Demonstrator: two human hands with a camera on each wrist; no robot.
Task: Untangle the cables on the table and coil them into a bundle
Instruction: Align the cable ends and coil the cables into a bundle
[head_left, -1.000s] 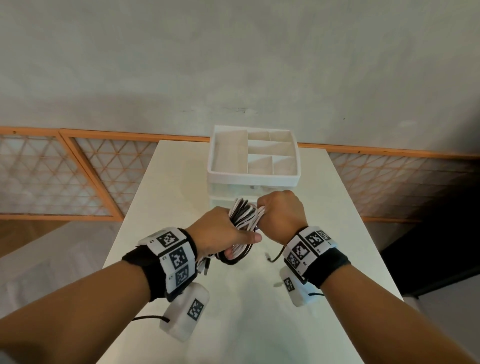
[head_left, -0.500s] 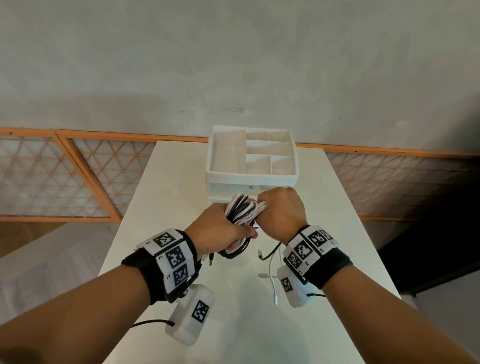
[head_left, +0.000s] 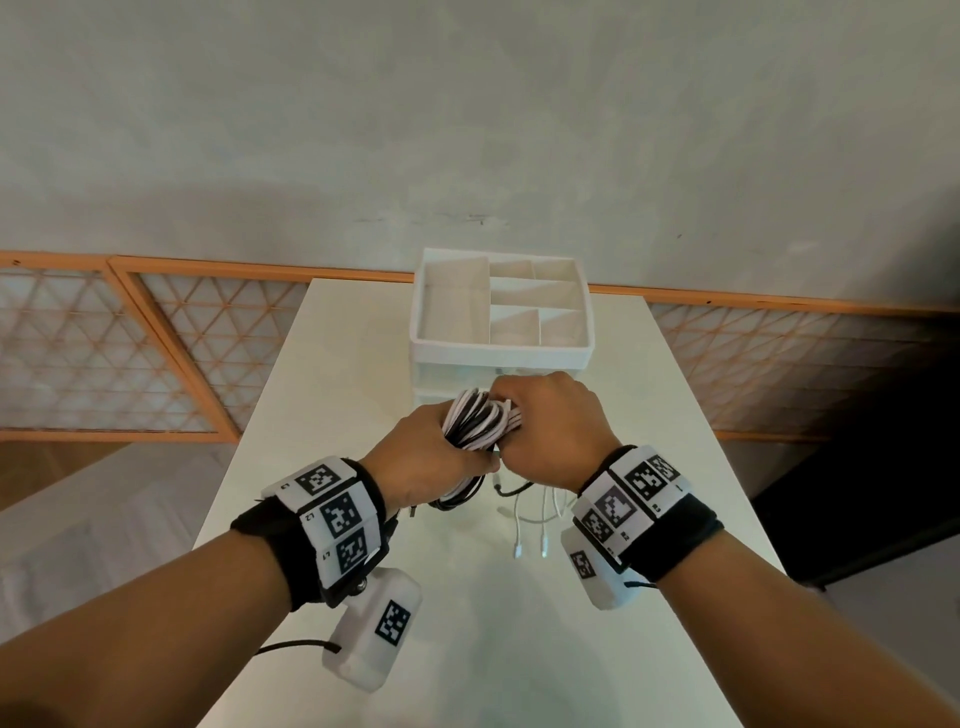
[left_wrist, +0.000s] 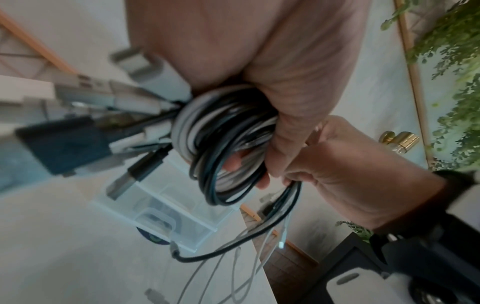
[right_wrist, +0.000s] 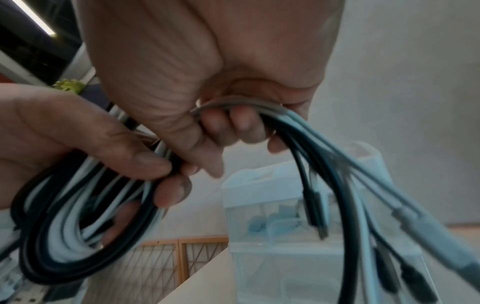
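A coil of black and white cables (head_left: 480, 423) (left_wrist: 228, 142) (right_wrist: 78, 226) is held above the white table (head_left: 467, 649). My left hand (head_left: 426, 460) (left_wrist: 259, 61) grips the coil with its fingers curled through the loops. My right hand (head_left: 550, 421) (right_wrist: 221, 123) is curled round the strands beside it, touching the left hand. Loose ends with plugs (head_left: 530, 540) (right_wrist: 405, 246) hang below the right hand down to the tabletop. USB plugs (left_wrist: 130, 179) stick out of the coil on the left hand's side.
A white organiser tray (head_left: 501, 353) with several compartments sits on clear drawers (left_wrist: 166, 214) (right_wrist: 298, 236) just behind my hands. The table's edges run left and right; an orange lattice screen (head_left: 130, 353) lines the wall.
Both hands have risen a little with the coil. More loose cable ends now hang down below the right hand onto the table.
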